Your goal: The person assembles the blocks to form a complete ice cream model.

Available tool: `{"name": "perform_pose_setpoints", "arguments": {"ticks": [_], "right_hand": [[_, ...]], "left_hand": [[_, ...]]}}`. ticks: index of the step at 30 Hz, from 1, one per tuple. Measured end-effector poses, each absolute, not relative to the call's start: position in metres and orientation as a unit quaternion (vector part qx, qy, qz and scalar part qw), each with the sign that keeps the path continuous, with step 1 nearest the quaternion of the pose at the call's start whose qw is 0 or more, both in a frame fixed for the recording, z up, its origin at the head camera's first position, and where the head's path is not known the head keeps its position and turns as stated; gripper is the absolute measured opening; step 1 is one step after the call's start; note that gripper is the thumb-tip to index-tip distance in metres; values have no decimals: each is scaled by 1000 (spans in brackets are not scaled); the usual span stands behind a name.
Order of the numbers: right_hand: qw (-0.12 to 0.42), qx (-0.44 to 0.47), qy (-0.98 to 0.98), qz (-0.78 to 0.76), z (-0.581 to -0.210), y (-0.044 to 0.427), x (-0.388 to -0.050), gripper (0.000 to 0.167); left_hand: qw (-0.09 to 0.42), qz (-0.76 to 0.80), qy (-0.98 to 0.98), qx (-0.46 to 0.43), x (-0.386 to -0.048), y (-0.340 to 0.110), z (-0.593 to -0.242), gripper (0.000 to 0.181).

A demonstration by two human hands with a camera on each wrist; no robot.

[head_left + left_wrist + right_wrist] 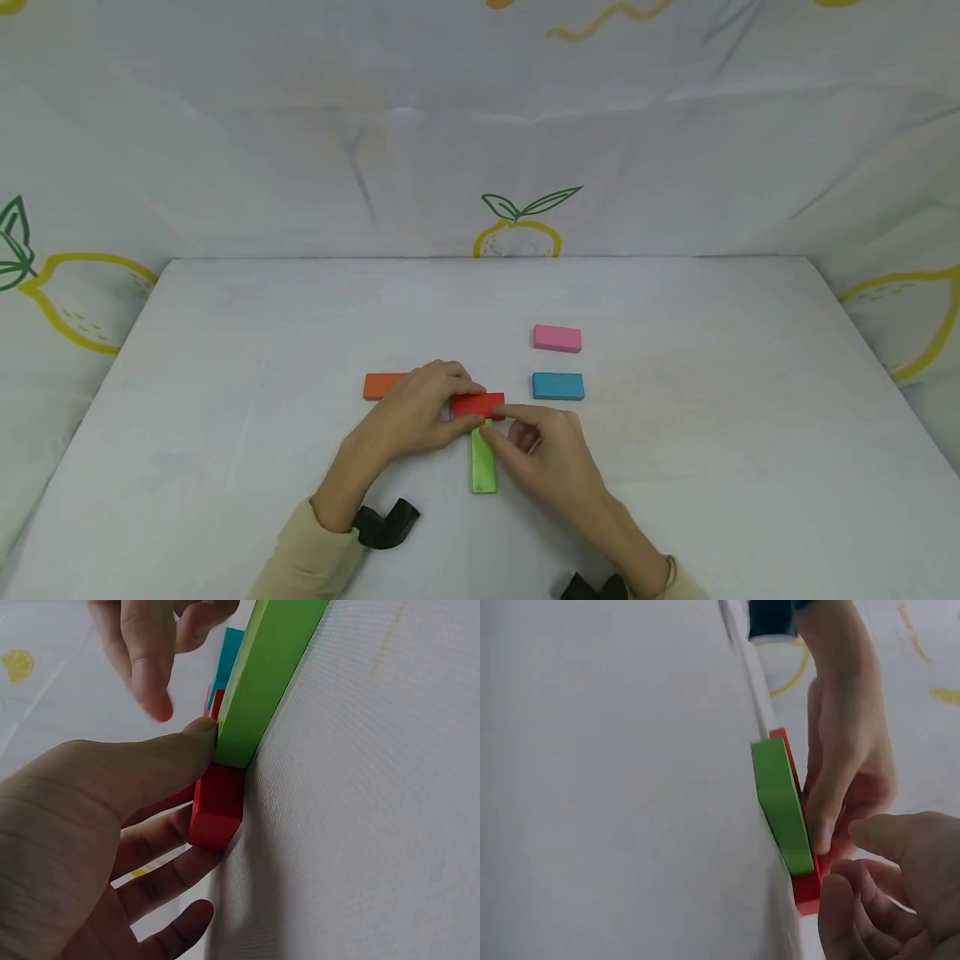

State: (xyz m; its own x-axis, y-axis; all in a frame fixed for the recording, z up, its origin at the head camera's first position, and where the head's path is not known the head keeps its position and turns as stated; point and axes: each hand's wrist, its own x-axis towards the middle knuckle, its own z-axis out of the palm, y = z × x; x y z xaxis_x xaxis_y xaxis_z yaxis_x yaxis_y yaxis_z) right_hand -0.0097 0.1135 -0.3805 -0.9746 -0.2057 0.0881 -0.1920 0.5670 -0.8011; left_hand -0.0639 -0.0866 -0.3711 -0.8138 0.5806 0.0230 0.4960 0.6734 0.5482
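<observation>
Gripping a red block [477, 405] at the head of a green block [483, 462]

Located the red block mid-table, between the two hands: plain bright red, oblong, laid lengthwise across the head view. Found the green block on its near side, light green, slim, set crosswise with its far end at the red one's long side, like a T. Noted left hand [420, 408] clamped on the red block, thumb on the near side by the green end, fingers round the far side. Noted right hand [551, 450] near the red block's right end, thumb and index apart, other fingers bent inward; cannot tell contact. Logged on the white tabletop [712, 450]: orange block [384, 386] at left, partly hidden; blue block [558, 387] at right; pink block [557, 339] beyond blue.
</observation>
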Motion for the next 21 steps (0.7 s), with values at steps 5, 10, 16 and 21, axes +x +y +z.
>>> {"name": "perform_pose_setpoints", "arguments": {"ticks": [5,10,16,21], "right_hand": [[27,-138,869,-474,-391,125,-22,35],[40,-159,857,-489,-400,131,-27,39],[45,-164,854,-491,-403,131,-30,41],[45,-159,861,-481,-403,130,-31,38]], "left_hand": [[72,271,913,297,-64,-86,-372,33],[77,268,913,297,-63,-85,-371,33],[74,265,915,297,-63,-86,-371,34],[74,265,914,298,-64,-86,-371,34]]}}
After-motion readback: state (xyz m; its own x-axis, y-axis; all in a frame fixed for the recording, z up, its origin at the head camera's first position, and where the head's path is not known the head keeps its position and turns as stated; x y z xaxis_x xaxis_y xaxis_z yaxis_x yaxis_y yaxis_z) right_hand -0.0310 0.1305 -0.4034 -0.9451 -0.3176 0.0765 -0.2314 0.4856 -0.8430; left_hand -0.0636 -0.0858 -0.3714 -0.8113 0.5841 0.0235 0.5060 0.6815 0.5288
